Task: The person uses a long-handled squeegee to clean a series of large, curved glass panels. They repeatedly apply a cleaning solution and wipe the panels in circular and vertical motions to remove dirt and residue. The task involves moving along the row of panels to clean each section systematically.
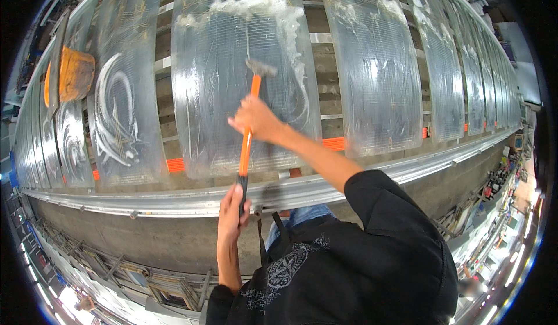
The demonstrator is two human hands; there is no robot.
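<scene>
Both my hands grip a long-handled scraper [246, 150] with an orange shaft, a black grip and a short grey head. My left hand [232, 209] is wrapped round the black grip at the near end. Farther up, my right hand [256, 117] closes round the orange shaft below the head. The grey head lies against a wide translucent ribbed panel [215, 98] in front of me. White foam [250, 4] is heaped across the panel's far part and runs down its right side.
More translucent panels [378, 81] lie side by side on a slatted metal frame. An orange bucket [80, 75] stands at the left behind a dark bar [56, 63]. Foam swirls mark the left panel [113, 115]. A metal rail [174, 203] runs along the near edge.
</scene>
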